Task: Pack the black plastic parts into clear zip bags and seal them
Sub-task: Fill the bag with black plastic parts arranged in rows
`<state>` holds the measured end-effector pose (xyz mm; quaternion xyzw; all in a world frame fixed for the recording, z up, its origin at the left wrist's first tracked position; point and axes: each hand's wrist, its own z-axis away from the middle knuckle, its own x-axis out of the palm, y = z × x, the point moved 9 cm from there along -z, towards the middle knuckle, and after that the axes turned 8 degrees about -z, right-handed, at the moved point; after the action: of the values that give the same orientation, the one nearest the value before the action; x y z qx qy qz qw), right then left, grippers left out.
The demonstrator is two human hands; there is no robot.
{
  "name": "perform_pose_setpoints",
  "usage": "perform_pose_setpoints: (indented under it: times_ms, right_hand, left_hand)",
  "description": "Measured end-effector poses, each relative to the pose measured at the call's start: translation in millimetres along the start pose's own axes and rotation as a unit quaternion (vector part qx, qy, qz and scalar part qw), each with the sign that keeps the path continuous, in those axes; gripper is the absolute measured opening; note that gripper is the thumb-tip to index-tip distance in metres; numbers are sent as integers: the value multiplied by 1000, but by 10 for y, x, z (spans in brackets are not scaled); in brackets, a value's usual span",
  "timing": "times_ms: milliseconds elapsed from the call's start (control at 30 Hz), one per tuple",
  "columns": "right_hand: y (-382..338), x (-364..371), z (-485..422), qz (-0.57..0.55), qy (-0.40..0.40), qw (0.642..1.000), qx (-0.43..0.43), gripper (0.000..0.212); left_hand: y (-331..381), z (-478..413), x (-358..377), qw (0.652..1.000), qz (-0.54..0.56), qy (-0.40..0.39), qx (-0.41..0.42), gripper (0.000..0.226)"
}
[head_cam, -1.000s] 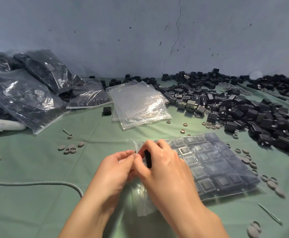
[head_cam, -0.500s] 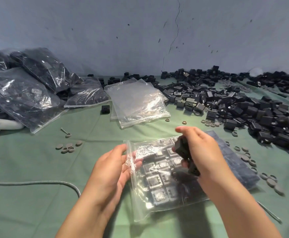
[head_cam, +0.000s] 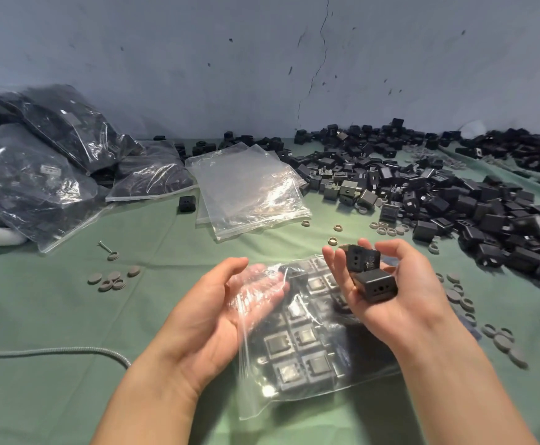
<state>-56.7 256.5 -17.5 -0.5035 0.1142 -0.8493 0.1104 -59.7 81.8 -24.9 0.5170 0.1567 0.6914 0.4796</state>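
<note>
Filling time: the right hand [head_cam: 397, 300] grips two black parts [head_cam: 374, 284] just above the zip bag [head_cam: 300, 354], which rests partly full on the green table [head_cam: 53, 316]. The left hand [head_cam: 217, 313] is open, fingers straight under the bag's flap. Next, I think, the parts should slip in beside the rows.

Zip bag [head_cam: 294, 398] part-filled with black parts [head_cam: 297, 345]; two loose parts [head_cam: 371, 281] above
</note>
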Motion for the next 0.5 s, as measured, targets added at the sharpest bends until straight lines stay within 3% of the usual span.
perform_pose_setpoints:
  times_ms: [100,267,433,500]
  right_hand:
    - [-25,29,-63,-30,-10,999,-3,21]
    - [-49,66,-203,-65,-21,998,0,52]
    - [-135,32,-288,-62,-11,998,-13,39]
    - [-143,27,-305,-57,-9,998,-15,44]
  left_hand:
    - [-16,-37,20,999,19,-28,-19,49]
    - [3,-96,-14,999,18,-41,-23,50]
    - [23,-80,-78,998,-20,-56,-23,40]
    - [37,-69,-53,997,-10,-77,-25,43]
